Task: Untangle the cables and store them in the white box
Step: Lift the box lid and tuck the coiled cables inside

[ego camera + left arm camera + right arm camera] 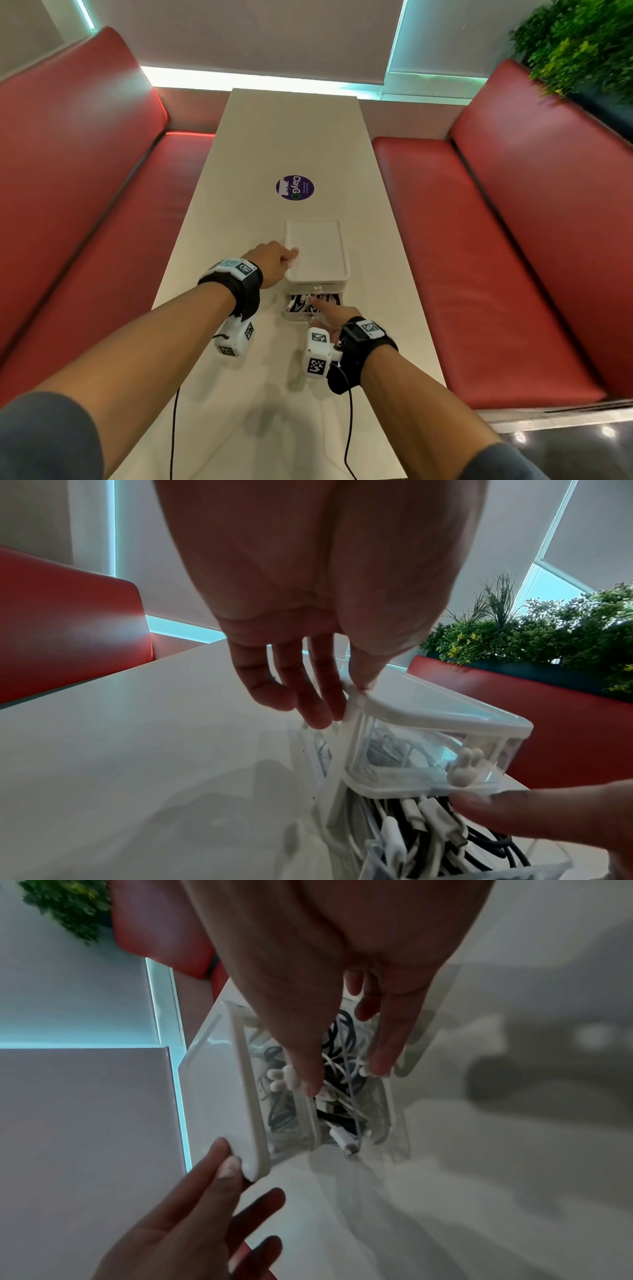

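The white box [313,250] stands on the table with its lower drawer [296,317] pulled out toward me. Black and white cables [301,303] lie bunched inside the drawer [428,821]. My left hand [291,258] braces the box's near left corner, thumb on the lid rim [363,685] and straight fingers along the side. My right hand [315,303] reaches over the open drawer, its index finger [308,1080] stretched out onto the cables [339,1118] just under the upper drawer. Another straight finger [380,1064] rests at the drawer's front wall. Neither hand holds a cable.
The box's upper drawer is closed, with a small bunny-shaped knob [466,767]. A round purple sticker [295,187] lies on the long pale table [274,137] beyond the box. Red benches [479,240] flank both sides, and plants [582,44] stand at the far right.
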The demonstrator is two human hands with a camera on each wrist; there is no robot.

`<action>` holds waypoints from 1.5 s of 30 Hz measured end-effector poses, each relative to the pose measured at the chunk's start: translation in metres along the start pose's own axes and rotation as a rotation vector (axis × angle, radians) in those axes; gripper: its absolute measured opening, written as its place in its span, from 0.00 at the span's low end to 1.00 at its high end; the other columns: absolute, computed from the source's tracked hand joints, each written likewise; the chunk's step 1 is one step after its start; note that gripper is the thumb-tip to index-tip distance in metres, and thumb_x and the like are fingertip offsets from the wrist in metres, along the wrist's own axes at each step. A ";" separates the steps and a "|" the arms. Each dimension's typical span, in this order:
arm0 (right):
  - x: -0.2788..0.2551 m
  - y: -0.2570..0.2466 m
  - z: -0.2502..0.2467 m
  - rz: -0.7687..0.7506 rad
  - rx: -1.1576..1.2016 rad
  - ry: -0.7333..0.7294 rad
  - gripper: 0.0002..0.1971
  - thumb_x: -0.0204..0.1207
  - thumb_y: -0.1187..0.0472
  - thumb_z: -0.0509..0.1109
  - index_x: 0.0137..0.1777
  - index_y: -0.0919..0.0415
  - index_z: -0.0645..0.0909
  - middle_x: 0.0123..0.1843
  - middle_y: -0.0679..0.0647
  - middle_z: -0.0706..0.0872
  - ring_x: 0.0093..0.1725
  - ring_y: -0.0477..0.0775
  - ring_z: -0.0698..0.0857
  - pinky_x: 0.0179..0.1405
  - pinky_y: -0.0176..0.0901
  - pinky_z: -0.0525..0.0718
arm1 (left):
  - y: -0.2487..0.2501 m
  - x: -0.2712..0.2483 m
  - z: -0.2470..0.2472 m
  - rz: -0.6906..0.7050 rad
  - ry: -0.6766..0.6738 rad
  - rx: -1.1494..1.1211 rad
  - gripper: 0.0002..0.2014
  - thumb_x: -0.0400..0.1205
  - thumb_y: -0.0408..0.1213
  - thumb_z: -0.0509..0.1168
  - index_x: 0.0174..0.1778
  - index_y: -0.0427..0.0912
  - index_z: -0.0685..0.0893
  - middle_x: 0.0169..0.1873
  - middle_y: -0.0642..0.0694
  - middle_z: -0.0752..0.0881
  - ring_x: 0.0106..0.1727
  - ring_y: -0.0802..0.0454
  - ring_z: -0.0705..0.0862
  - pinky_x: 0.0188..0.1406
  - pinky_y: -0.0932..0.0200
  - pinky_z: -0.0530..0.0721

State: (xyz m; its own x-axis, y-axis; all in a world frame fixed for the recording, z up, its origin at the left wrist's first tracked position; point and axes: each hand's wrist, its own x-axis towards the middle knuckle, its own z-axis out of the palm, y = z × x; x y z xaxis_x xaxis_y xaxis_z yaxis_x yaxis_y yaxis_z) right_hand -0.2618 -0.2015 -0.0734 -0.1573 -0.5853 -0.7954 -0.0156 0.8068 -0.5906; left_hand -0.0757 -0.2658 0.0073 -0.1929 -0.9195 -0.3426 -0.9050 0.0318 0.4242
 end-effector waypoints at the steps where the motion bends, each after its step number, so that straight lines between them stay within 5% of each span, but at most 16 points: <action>1: 0.002 0.002 0.003 0.014 -0.045 -0.009 0.45 0.38 0.33 0.87 0.55 0.62 0.89 0.36 0.57 0.94 0.37 0.56 0.95 0.40 0.52 0.93 | 0.000 0.000 0.000 0.001 -0.001 -0.001 0.21 0.90 0.42 0.57 0.80 0.57 0.73 0.79 0.43 0.75 0.74 0.39 0.78 0.73 0.50 0.76; 3: 0.005 0.005 0.010 0.025 -0.079 -0.051 0.49 0.34 0.28 0.86 0.54 0.60 0.91 0.38 0.56 0.95 0.36 0.54 0.94 0.36 0.46 0.90 | 0.000 0.000 0.000 0.002 -0.003 -0.003 0.21 0.90 0.43 0.57 0.80 0.57 0.73 0.79 0.42 0.75 0.74 0.38 0.78 0.73 0.49 0.76; 5: -0.002 0.005 0.015 0.022 -0.096 -0.051 0.49 0.29 0.27 0.87 0.51 0.57 0.92 0.38 0.55 0.95 0.38 0.55 0.95 0.43 0.49 0.92 | 0.000 -0.001 0.000 0.002 -0.003 -0.009 0.21 0.90 0.44 0.57 0.80 0.57 0.73 0.78 0.41 0.76 0.73 0.38 0.79 0.72 0.48 0.77; 9: -0.013 0.001 0.015 0.031 0.053 -0.062 0.27 0.61 0.45 0.89 0.53 0.63 0.89 0.39 0.57 0.94 0.35 0.53 0.94 0.33 0.44 0.91 | 0.000 0.000 0.001 0.003 -0.001 -0.020 0.20 0.90 0.45 0.56 0.80 0.57 0.73 0.78 0.41 0.76 0.73 0.38 0.79 0.73 0.48 0.77; 12: -0.011 0.000 0.011 0.055 0.161 -0.113 0.21 0.66 0.54 0.87 0.52 0.62 0.83 0.51 0.59 0.91 0.43 0.54 0.93 0.40 0.46 0.92 | -0.001 0.000 0.001 -0.006 -0.003 -0.029 0.21 0.90 0.44 0.57 0.80 0.57 0.73 0.79 0.42 0.76 0.74 0.38 0.79 0.74 0.48 0.76; 14: -0.005 0.000 0.012 0.044 0.191 -0.105 0.28 0.61 0.54 0.90 0.55 0.60 0.79 0.56 0.59 0.88 0.46 0.54 0.93 0.38 0.43 0.91 | -0.001 0.000 0.001 -0.007 -0.004 -0.029 0.21 0.90 0.44 0.57 0.80 0.57 0.73 0.79 0.43 0.76 0.74 0.39 0.78 0.74 0.48 0.76; 16: 0.048 0.018 0.021 0.044 0.157 -0.079 0.48 0.42 0.47 0.95 0.63 0.60 0.79 0.58 0.59 0.90 0.48 0.56 0.94 0.39 0.47 0.92 | -0.001 0.000 0.000 -0.009 -0.004 -0.034 0.21 0.90 0.44 0.57 0.80 0.57 0.74 0.79 0.43 0.75 0.74 0.39 0.78 0.74 0.48 0.76; 19: 0.091 0.027 0.038 0.011 0.107 0.036 0.66 0.21 0.33 0.91 0.68 0.58 0.79 0.47 0.59 0.94 0.43 0.60 0.95 0.45 0.61 0.93 | 0.000 0.000 0.000 -0.002 -0.003 -0.032 0.21 0.90 0.44 0.57 0.80 0.57 0.73 0.78 0.42 0.76 0.74 0.39 0.78 0.73 0.49 0.76; 23: -0.015 -0.004 0.033 0.040 0.241 0.087 0.54 0.38 0.53 0.95 0.65 0.60 0.69 0.46 0.64 0.91 0.32 0.56 0.93 0.26 0.48 0.91 | 0.000 -0.001 0.000 0.003 0.001 -0.026 0.21 0.90 0.45 0.57 0.80 0.57 0.73 0.77 0.42 0.77 0.72 0.38 0.79 0.72 0.47 0.77; 26: -0.019 -0.008 0.033 0.040 0.331 0.108 0.47 0.59 0.65 0.90 0.70 0.59 0.61 0.54 0.65 0.85 0.34 0.56 0.89 0.19 0.47 0.87 | 0.000 -0.002 0.000 0.004 -0.003 -0.016 0.21 0.90 0.44 0.57 0.80 0.57 0.73 0.78 0.41 0.76 0.73 0.37 0.78 0.73 0.47 0.77; 28: -0.016 -0.010 0.035 0.049 0.339 0.123 0.48 0.63 0.66 0.87 0.74 0.58 0.56 0.58 0.67 0.83 0.35 0.57 0.87 0.18 0.46 0.87 | 0.000 -0.003 0.000 0.007 -0.006 -0.014 0.21 0.90 0.44 0.57 0.80 0.57 0.73 0.78 0.41 0.76 0.74 0.37 0.78 0.73 0.46 0.76; 31: -0.017 -0.010 0.035 0.040 0.322 0.150 0.51 0.62 0.64 0.88 0.74 0.56 0.52 0.57 0.68 0.83 0.42 0.62 0.91 0.23 0.47 0.89 | 0.000 -0.004 0.000 0.004 -0.003 -0.021 0.21 0.89 0.45 0.57 0.80 0.57 0.73 0.77 0.41 0.77 0.73 0.37 0.79 0.73 0.46 0.77; 35: -0.017 -0.006 0.029 -0.001 0.329 0.099 0.46 0.61 0.63 0.89 0.69 0.61 0.59 0.54 0.67 0.87 0.47 0.62 0.94 0.28 0.48 0.93 | 0.000 -0.003 -0.001 -0.002 -0.005 -0.023 0.21 0.89 0.44 0.58 0.80 0.56 0.74 0.77 0.41 0.77 0.73 0.37 0.78 0.74 0.46 0.76; 39: 0.012 0.002 0.032 -0.003 0.436 0.051 0.58 0.36 0.64 0.92 0.72 0.60 0.71 0.49 0.68 0.92 0.38 0.66 0.94 0.38 0.59 0.93 | 0.002 -0.004 -0.002 -0.006 -0.007 -0.028 0.21 0.89 0.43 0.58 0.80 0.55 0.73 0.78 0.41 0.76 0.74 0.37 0.78 0.74 0.46 0.75; 42: -0.007 -0.001 0.025 -0.002 0.593 0.023 0.36 0.62 0.75 0.81 0.71 0.60 0.72 0.55 0.74 0.87 0.40 0.72 0.93 0.34 0.57 0.93 | 0.002 -0.004 -0.003 -0.001 -0.007 -0.021 0.21 0.89 0.43 0.58 0.80 0.55 0.73 0.78 0.41 0.75 0.75 0.37 0.77 0.75 0.47 0.75; 45: -0.016 -0.002 0.022 -0.013 0.586 0.045 0.32 0.76 0.69 0.73 0.79 0.62 0.67 0.66 0.72 0.83 0.54 0.69 0.92 0.43 0.57 0.94 | 0.003 -0.005 -0.003 0.002 -0.009 -0.011 0.21 0.89 0.42 0.58 0.80 0.54 0.73 0.79 0.40 0.75 0.76 0.37 0.76 0.75 0.49 0.74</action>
State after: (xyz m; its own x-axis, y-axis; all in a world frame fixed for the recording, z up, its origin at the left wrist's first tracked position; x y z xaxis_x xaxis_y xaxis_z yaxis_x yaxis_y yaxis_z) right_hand -0.2374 -0.1959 -0.0623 -0.2028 -0.5804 -0.7887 0.5286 0.6131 -0.5871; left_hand -0.0759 -0.2626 0.0128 -0.1978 -0.9158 -0.3496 -0.9003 0.0287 0.4343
